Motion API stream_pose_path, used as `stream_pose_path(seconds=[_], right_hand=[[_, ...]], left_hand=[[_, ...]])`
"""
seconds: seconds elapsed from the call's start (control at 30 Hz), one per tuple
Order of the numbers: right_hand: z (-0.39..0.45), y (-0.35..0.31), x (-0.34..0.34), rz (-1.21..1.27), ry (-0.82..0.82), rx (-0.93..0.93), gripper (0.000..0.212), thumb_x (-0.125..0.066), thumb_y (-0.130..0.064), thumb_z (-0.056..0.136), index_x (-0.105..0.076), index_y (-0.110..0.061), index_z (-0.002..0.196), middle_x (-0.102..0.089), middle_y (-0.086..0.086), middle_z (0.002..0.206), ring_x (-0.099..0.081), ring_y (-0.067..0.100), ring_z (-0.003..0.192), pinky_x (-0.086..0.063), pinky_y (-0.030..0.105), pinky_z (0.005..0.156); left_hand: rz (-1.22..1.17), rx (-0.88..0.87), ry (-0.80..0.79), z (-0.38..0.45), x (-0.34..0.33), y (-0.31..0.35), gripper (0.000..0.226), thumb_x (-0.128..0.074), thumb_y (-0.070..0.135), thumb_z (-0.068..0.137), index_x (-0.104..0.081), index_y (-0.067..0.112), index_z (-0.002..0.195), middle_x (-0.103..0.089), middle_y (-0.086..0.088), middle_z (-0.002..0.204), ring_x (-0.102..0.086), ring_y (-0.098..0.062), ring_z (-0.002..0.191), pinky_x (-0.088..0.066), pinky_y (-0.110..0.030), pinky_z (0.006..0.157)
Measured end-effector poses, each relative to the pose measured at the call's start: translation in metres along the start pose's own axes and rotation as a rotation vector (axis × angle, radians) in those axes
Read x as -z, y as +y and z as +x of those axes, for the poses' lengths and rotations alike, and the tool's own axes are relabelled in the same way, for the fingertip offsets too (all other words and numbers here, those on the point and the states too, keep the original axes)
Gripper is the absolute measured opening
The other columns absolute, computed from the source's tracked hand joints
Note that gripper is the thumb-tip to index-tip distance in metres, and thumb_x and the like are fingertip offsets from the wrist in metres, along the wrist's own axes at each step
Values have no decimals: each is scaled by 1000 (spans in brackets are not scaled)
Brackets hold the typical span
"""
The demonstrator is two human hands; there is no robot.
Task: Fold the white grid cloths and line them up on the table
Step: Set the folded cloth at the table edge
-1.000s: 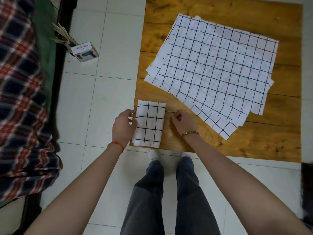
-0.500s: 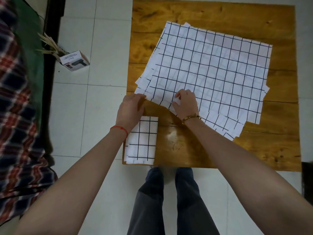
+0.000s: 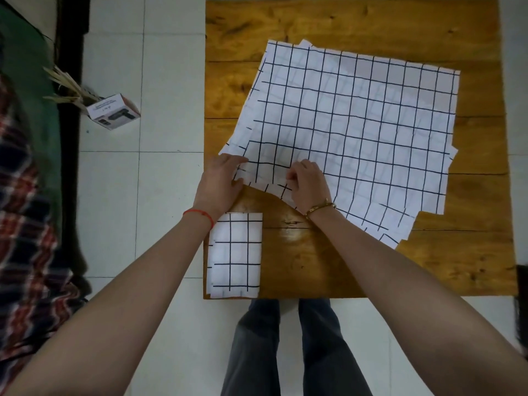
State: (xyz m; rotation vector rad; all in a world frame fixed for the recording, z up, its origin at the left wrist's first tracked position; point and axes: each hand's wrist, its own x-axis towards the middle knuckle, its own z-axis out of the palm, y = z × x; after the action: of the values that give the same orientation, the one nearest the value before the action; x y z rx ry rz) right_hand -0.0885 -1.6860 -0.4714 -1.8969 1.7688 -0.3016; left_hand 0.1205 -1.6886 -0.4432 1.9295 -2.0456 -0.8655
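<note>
White floor tiles surround a wooden table (image 3: 471, 252), and on it lies the stack (image 3: 357, 132) of unfolded grid cloths, skewed across the middle and far part of the top. One folded cloth (image 3: 237, 255) sits at the near left corner, square to the edge.

A second ago both hands were at that folded cloth, setting it down; since then they have left it and gone up to the near left corner of the stack. The left hand (image 3: 220, 184) now lies on the stack's corner with fingers fairly straight, thumb at the cloth edge. The right hand (image 3: 307, 184) has its fingers curled at the edge just beside it and seems to pinch the top sheet, though the contact is too small to be sure.

So the first cloth looks done and placed, and the second is being picked off; most of the task remains.

Off to the left on the floor stand a small box (image 3: 114, 114) and a plaid blanket (image 3: 28, 238).
</note>
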Motion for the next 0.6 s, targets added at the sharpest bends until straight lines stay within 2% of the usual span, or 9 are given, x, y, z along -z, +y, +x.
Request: stream_pose_path(seconds=[0.1,0.23,0.3,0.37,0.43,0.5,0.6], right_hand=[[-3,5,12,114,19,24,9,-56,-2,84,-58,-10,87,-56,2,88,-48,17,84,-43,29,74],[-10,12,42,295,-6,-27,8,-57,-9,87,-55,-16,87,-58,-2,87,-51,15,80,-40,21,71],[-16,18,58,351,-5,-34,10,-59,-9,87,-55,-18,87,-61,-2,87,-54,16,79,-43,23,71],[-25,24,72,375,-16,-45,13,-60,-9,87,-53,-20,87,-62,-1,87,-53,15,78,-43,23,71],[-33,30,83,385,-14,-54,13,-62,-12,86,-52,-20,89,-61,0,87,-52,14,78,-41,22,70],[-41,32,94,373,14,-37,20,-67,-20,83,-52,-18,96,-57,-3,90,-51,12,81,-38,18,70],[-50,23,112,331,76,35,44,-73,-37,75,-52,-18,107,-53,-5,98,-48,9,88,-37,13,75]], left_hand=[[13,-55,-30,4,1,8,54,-67,5,83,-55,20,133,-55,-7,127,-47,-26,119,-42,-33,102],[66,-124,-36,9,2,29,62,-74,6,76,-55,25,133,-50,-5,123,-44,-21,114,-33,-19,94],[40,-142,8,11,3,43,54,-74,5,77,-60,25,126,-50,-4,117,-44,-19,110,-34,-17,91],[3,-145,82,13,7,58,36,-71,5,80,-68,21,112,-52,-3,107,-45,-16,103,-34,-14,85],[-11,-166,154,15,11,74,19,-71,13,83,-72,17,102,-54,-3,100,-46,-16,98,-32,-13,79],[-24,-201,163,16,13,89,17,-73,22,83,-73,15,99,-54,-3,97,-47,-18,97,-35,-16,78],[-15,-308,144,16,17,112,17,-74,28,82,-74,16,94,-54,-1,94,-46,-18,95,-41,-24,78]])
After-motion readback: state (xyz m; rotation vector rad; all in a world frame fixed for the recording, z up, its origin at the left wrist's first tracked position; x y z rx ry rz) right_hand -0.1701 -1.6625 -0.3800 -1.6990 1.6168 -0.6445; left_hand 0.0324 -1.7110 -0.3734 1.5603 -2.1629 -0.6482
